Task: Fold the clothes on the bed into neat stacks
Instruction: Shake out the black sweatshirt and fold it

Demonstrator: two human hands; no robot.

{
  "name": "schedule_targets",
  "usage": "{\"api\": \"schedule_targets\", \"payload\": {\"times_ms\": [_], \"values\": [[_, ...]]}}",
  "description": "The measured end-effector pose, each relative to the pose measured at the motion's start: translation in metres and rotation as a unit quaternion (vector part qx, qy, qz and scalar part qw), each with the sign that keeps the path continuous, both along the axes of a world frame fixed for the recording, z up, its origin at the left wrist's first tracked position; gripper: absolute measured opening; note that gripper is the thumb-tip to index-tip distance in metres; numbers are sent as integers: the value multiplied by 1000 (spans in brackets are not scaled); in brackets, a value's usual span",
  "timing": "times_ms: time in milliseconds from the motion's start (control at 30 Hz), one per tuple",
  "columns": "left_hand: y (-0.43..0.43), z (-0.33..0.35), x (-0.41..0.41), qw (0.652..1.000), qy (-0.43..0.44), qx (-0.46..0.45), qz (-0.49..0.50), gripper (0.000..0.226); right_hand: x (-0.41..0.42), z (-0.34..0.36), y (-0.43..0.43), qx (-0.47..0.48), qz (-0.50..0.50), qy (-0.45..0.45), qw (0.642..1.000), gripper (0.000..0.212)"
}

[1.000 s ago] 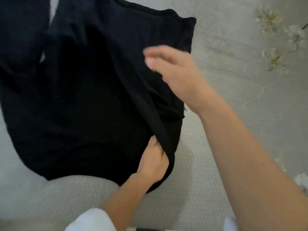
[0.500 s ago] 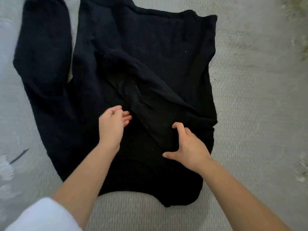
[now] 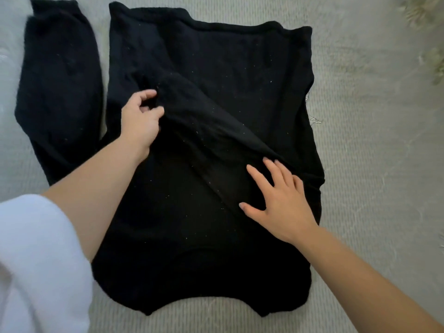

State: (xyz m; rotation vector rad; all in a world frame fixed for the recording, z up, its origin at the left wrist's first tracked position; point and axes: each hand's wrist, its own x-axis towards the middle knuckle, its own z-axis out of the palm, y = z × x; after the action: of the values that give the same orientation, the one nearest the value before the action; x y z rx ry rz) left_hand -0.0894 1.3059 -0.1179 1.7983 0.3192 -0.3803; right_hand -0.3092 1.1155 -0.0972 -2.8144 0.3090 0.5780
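A black knitted sweater (image 3: 240,68) lies spread on the grey bed cover (image 3: 372,164), its neck nearest me. One sleeve (image 3: 60,87) stretches out on the left. The other sleeve (image 3: 211,131) is folded diagonally across the body. My left hand (image 3: 140,121) pinches the cuff end of that folded sleeve with curled fingers. My right hand (image 3: 281,200) presses flat on the lower part of the same sleeve, fingers spread.
The bed cover has pale flower prints at the far right (image 3: 430,44) and a small one by the sweater's right edge (image 3: 314,120). A white sleeve (image 3: 36,260) covers my left upper arm at the bottom left.
The right sleeve has been laid across the sweater's body. My left hand moved up to the cuff and took hold of it; my right hand opened flat on the sleeve.
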Motion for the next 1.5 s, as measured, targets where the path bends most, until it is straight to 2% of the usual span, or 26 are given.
{"api": "schedule_targets", "payload": {"times_ms": [67, 167, 233, 300, 400, 433, 500, 567, 633, 700, 800, 833, 900, 967, 1000, 1067, 1133, 1200, 1233, 1267, 1333, 1400, 1500], "values": [[16, -5, -3, 996, -15, 71, -48, 38, 2, -9, 11, -12, -8, -9, 1000, 71], [45, 6, -10, 980, -139, 125, -74, 32, 15, -11, 35, -10, -29, -97, 995, 62], [72, 14, -8, 961, -209, 176, -33, 30, 31, -12, 52, 11, -6, -108, 994, 62], [109, 13, -2, 947, -213, 230, 70, 31, 53, -12, 72, 32, 29, -111, 993, 65], [164, 2, 10, 934, -95, 203, 279, 41, 81, -14, 113, 50, 106, -127, 985, 64], [172, -1, 12, 933, -33, 180, 309, 45, 87, -14, 124, 53, 130, -131, 981, 64], [185, -10, 12, 952, 51, 127, 273, 55, 98, -17, 145, 63, 172, -126, 975, 67], [190, -10, 11, 972, 81, 115, 188, 55, 104, -24, 165, 74, 180, -99, 976, 70], [187, -6, 10, 981, 76, 106, 147, 36, 102, -35, 172, 62, 162, -70, 982, 69], [186, 7, 11, 971, 23, 119, 205, 19, 97, -46, 173, 24, 155, -71, 985, 65], [196, 35, -3, 930, -107, 142, 321, 21, 93, -54, 173, -9, 154, -74, 985, 63], [202, 40, -9, 926, -132, 134, 327, 22, 93, -54, 175, -16, 154, -79, 985, 63], [212, 45, -23, 940, -137, 79, 301, 18, 93, -55, 176, -30, 153, -86, 984, 62], [216, 44, -28, 960, -113, -5, 255, 9, 93, -56, 176, -31, 153, -92, 983, 62], [215, 44, -27, 972, -105, -18, 211, 5, 92, -57, 176, -32, 152, -94, 983, 62], [208, 45, -17, 996, -80, 1, 47, 16, 92, -57, 176, -38, 152, -93, 983, 62], [197, 43, -9, 995, -16, 38, -95, 28, 93, -58, 176, -36, 154, -94, 983, 62], [189, 38, -2, 991, -21, 109, -77, 23, 93, -58, 176, -34, 154, -96, 983, 61], [189, 33, 2, 992, -34, 122, -8, 18, 93, -58, 176, -35, 153, -96, 983, 61], [189, 30, 7, 991, -20, 109, 76, 15, 93, -58, 176, -38, 153, -95, 983, 62], [191, 23, 14, 977, 59, 8, 205, 31, 92, -59, 175, -41, 154, -95, 983, 62], [192, 15, 21, 963, 142, -65, 220, 40, 92, -60, 175, -38, 153, -100, 982, 62], [188, 16, 22, 951, 248, -115, 145, 41, 92, -61, 175, -37, 155, -103, 982, 62]]}}
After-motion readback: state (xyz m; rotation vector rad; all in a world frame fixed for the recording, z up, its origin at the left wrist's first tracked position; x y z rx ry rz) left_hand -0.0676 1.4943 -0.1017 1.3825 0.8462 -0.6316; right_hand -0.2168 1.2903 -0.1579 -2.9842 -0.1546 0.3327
